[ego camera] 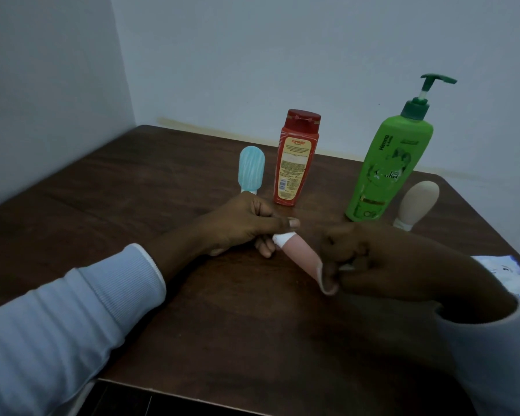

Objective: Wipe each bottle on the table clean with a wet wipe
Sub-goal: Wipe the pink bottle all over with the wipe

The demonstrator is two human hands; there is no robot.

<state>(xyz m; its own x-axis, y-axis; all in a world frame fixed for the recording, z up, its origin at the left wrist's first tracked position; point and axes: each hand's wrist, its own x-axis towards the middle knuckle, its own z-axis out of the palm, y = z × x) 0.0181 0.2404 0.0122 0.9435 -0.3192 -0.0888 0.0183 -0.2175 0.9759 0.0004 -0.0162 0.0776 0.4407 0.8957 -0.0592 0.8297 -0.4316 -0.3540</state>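
Centrally, pink tube [300, 255] over the table [132, 190], left hand [240, 226] pinching its white cap end, right hand [373, 259] curled round its flat end; red bottle [296, 163] and green pump bottle [388, 166] upright higher in frame.

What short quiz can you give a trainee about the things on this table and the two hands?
1. Fill in: seen from the head camera, the blue tube stands just ___ of the red bottle.
2. Which thing do the left hand and the right hand hold between them? A. red bottle B. pink tube C. blue tube
3. True or false: the green pump bottle stands upright on the table.
Key: 1 left; 2 B; 3 true.
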